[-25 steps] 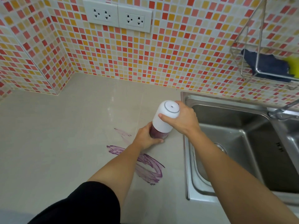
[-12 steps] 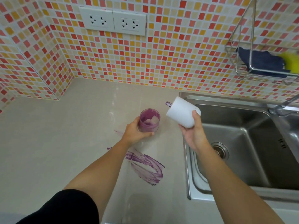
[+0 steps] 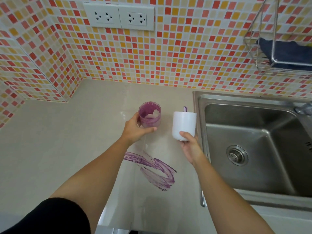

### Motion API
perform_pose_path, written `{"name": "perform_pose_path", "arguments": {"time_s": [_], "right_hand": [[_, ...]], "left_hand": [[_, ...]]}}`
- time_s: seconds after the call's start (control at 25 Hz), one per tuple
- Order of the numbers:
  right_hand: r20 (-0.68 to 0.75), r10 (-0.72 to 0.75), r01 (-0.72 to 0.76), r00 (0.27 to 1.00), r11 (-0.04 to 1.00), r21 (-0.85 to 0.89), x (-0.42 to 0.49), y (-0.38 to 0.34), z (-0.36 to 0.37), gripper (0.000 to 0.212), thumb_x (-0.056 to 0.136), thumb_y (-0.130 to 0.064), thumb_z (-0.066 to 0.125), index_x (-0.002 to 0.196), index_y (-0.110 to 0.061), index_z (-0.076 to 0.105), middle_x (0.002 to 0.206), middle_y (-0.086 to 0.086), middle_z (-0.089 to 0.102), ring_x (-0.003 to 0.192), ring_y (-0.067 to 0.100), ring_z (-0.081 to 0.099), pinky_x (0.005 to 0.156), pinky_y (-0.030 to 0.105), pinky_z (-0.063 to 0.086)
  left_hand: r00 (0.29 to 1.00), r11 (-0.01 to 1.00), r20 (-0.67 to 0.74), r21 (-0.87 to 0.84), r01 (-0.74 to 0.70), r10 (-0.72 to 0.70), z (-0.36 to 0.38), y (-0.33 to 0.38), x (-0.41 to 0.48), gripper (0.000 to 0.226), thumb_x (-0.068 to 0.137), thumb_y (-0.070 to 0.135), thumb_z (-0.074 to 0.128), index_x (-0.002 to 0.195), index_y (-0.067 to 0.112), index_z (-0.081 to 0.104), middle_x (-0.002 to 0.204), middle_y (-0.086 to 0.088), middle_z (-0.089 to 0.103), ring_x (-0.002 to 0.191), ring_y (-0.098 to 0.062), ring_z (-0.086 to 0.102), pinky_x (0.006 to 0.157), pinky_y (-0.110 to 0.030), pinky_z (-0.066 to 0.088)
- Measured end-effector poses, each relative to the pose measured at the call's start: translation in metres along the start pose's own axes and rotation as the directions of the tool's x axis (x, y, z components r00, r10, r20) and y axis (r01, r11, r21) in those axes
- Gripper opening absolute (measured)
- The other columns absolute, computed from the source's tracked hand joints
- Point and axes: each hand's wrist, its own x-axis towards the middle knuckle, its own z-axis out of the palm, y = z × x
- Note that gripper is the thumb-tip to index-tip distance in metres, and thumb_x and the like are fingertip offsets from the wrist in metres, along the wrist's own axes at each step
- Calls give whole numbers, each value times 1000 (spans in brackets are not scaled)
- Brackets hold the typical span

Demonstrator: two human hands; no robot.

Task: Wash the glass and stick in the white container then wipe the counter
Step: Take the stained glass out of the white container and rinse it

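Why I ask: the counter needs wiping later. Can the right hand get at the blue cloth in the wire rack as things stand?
Probably not yet. The right hand is full, gripping the white container, so it would have to put that down first. The blue cloth lies in the wire rack above the sink, with nothing blocking it.

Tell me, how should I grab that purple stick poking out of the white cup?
Pinch the stick by its top end, coming from above. Only that short purple tip shows over the far rim of the white cup; the rest is hidden inside. The right hand holds the cup's bottom, roughly upright, so above is likely the free way in. It looks smeared purple, so expect it to be slippery.
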Motion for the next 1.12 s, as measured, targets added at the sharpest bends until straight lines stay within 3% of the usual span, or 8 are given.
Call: {"name": "perform_pose_path", "arguments": {"time_s": [0.16, 0.32, 0.44, 0.64, 0.76, 0.84, 0.92, 1.12], "right_hand": [[-62, -119, 72, 991, 859, -506, 6, 0, -2, 75, 50, -28, 81, 115, -28, 44, 111, -2, 60, 98, 14, 60, 73, 24, 48], [-15, -207, 136, 978, 693, -708, 16, 6, -3, 86, 47, -24, 90, 116, -33, 40, 108, -13, 54, 100, 14, 56, 74, 27, 49], [31, -226, 173, 974, 641, -747, 18, 10, 4, 85, 51, -16, 90, 119, -27, 39, 111, -6, 55, 98, 14, 55, 70, 16, 45], [69, -171, 160, 983, 598, -785, 20, 17, 8, 104, 45, -21, 92, 129, -26, 31, 126, -3, 48, 112, 18, 50, 87, 30, 46], [23, -132, 87, 991, 501, -861, 10, 7, 7, 119, 49, -10, 84, 144, -24, 14, 144, 0, 31, 132, 23, 34, 104, 35, 37], [-25, -158, 46, 987, 428, -902, -2, -10, 2, 113, 61, -3, 75, 148, -18, 5, 154, 2, 17, 140, 21, 19, 107, 26, 23], [-26, -232, 66, 972, 380, -923, -12, -35, -13, 99, 71, -4, 68, 148, -12, 6, 154, 5, 16, 142, 19, 16, 105, 19, 16], [-31, -434, 58, 900, 189, -980, -32, -111, -97, 72, 89, -21, 55, 146, -2, 14, 154, 14, 17, 142, 25, 18, 115, 30, 15]], "left_hand": [[1000, 1000, -6, 3, -20, 20, -5, 0, -2, 69, 57, 25, 90, 115, 29, 53, 110, 2, 66, 105, -18, 62, 91, -31, 53], [999, 1000, -34, 10, -27, 28, -14, 2, -3, 67, 57, 24, 90, 113, 29, 54, 109, 2, 67, 105, -17, 63, 92, -31, 53], [997, 998, -50, 28, -49, 51, -23, 13, -7, 66, 60, 26, 89, 116, 29, 54, 107, 6, 66, 101, -15, 63, 87, -25, 52], [987, 988, -46, 3, -153, 153, -34, 62, -5, 69, 64, 24, 86, 124, 24, 51, 104, 14, 63, 97, -5, 63, 75, -12, 51], [965, 964, -21, -33, -263, 263, -28, 107, 1, 67, 66, 22, 85, 122, 28, 49, 103, 19, 61, 94, -2, 62, 74, -12, 53], [943, 942, 19, -60, -331, 333, -12, 137, 3, 66, 66, 21, 85, 121, 27, 50, 105, 16, 61, 96, -3, 62, 75, -14, 54], [923, 924, 72, -101, -370, 378, 14, 161, 0, 64, 66, 20, 85, 119, 26, 51, 105, 13, 63, 97, -5, 63, 75, -16, 54], [900, 925, 236, -200, -323, 365, 121, 188, -22, 70, 67, 15, 84, 124, 26, 44, 110, 12, 59, 100, -6, 61, 77, -16, 52]]}}
